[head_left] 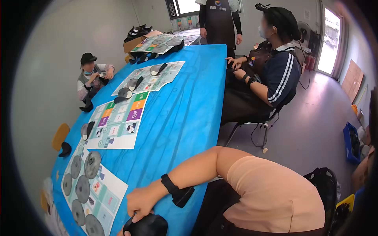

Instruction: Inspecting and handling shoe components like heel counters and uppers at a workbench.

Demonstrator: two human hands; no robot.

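Note:
At the near edge of the table, a rounded black piece (pixel 149 226), its exact kind unclear, is cut off by the picture's lower edge. My right hand (pixel 142 201) comes from the right with fingers bent down and closed on its upper side. Only a little of my left hand (pixel 126 233) shows at the lower edge, against the piece's left side; most of it lies out of the picture. Beside my hands a printed paper sheet (pixel 111 200) carries several flat grey oval pads (pixel 82 188).
A blue-covered table (pixel 185 114) stretches away, bearing more printed sheets (pixel 118 135) and black-and-grey curved pieces (pixel 123 94). Far off, a board of grey pads (pixel 157 42) rests on black pieces. Seated people (pixel 281 74) (pixel 93 74) flank the table; another person (pixel 219 23) stands beyond.

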